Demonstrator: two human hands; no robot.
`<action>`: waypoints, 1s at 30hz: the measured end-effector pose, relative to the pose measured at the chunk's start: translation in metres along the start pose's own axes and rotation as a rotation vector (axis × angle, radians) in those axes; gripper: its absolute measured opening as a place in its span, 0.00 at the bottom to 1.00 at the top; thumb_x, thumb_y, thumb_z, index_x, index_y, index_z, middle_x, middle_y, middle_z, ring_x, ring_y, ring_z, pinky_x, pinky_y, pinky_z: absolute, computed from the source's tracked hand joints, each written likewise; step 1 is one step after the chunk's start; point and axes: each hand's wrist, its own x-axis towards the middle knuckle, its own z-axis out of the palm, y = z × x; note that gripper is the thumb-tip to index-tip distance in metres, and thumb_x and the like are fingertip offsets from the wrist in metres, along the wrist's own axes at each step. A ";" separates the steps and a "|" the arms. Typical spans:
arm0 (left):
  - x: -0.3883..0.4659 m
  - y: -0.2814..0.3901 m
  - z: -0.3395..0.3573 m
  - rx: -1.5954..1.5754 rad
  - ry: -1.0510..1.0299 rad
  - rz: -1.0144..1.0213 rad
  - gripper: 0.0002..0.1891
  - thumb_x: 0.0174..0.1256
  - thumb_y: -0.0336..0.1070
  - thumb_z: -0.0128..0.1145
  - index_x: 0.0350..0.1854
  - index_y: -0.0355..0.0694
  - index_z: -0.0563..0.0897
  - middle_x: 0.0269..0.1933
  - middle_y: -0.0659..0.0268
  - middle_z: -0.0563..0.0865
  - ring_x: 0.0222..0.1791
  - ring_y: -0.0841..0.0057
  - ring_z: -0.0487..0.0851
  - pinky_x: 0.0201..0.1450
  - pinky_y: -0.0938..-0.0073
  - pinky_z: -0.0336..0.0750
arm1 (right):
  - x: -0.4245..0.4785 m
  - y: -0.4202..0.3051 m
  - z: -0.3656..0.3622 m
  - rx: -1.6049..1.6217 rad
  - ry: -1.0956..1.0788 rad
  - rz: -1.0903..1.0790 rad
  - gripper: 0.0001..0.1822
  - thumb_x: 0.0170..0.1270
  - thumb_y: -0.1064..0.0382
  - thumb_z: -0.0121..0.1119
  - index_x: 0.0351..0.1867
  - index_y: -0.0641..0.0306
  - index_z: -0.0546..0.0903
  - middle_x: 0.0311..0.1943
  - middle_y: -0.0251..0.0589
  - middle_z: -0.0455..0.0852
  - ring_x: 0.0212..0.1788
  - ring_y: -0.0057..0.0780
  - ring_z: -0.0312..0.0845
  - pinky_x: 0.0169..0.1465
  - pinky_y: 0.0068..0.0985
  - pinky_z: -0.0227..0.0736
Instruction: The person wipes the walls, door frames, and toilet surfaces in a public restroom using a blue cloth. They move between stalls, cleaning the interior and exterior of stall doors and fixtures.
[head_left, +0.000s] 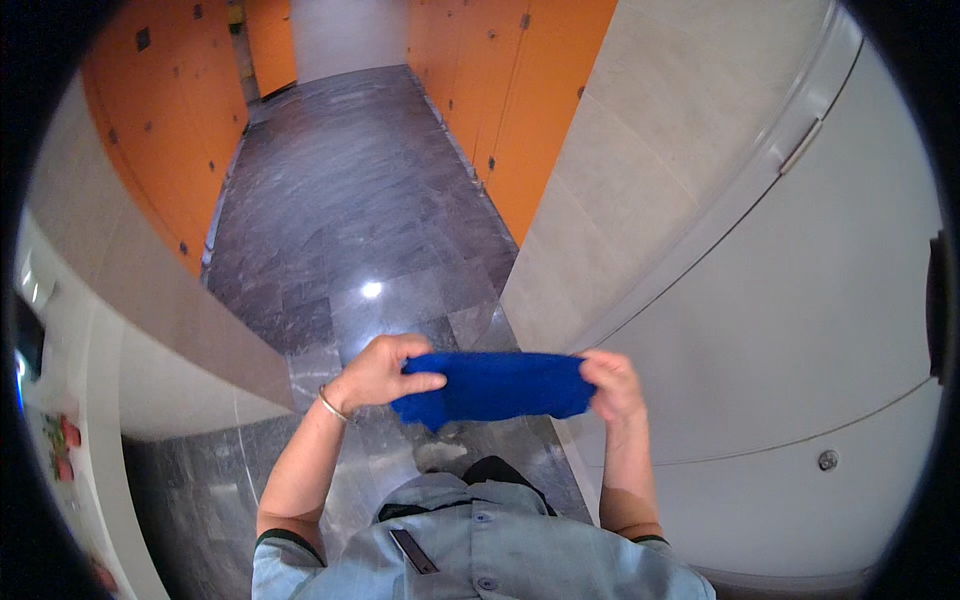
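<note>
A folded blue cloth (506, 384) stretches between my two hands, above the floor and in front of my body. My left hand (390, 369) pinches its left end, with the thumb lying across the front of the fabric. At the other end my right hand (615, 384) grips the cloth's edge, slightly blurred. The cloth is held nearly level, and its lower edge looks ragged. A bracelet circles my left wrist.
Grey stone tiles (330, 195) run ahead between orange partition doors (480, 82). Close on my right stands a large pale door panel (772, 315) with a round lock (828, 460). A white counter (112, 487) with potted plants (64, 446) is on the left.
</note>
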 end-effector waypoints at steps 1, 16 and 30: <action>0.030 0.017 -0.017 -0.105 -0.031 -0.048 0.13 0.57 0.42 0.69 0.29 0.38 0.81 0.25 0.70 0.79 0.29 0.84 0.77 0.33 0.78 0.73 | 0.019 -0.016 -0.006 0.145 -0.050 -0.113 0.15 0.67 0.54 0.59 0.39 0.65 0.84 0.38 0.40 0.87 0.37 0.27 0.81 0.46 0.26 0.77; 0.362 -0.246 -0.056 0.399 0.463 -0.090 0.25 0.57 0.49 0.66 0.49 0.33 0.80 0.43 0.49 0.82 0.44 0.53 0.81 0.49 0.61 0.76 | 0.346 0.087 -0.011 -0.721 0.134 -0.255 0.12 0.63 0.55 0.54 0.41 0.58 0.79 0.44 0.48 0.78 0.44 0.40 0.76 0.47 0.37 0.72; 0.586 -0.317 -0.137 -0.143 0.123 0.136 0.16 0.67 0.42 0.50 0.54 0.44 0.76 0.52 0.59 0.80 0.53 0.66 0.78 0.56 0.65 0.71 | 0.647 -0.031 -0.060 -1.411 0.056 -0.243 0.19 0.68 0.58 0.54 0.61 0.43 0.77 0.67 0.51 0.68 0.66 0.45 0.66 0.64 0.45 0.64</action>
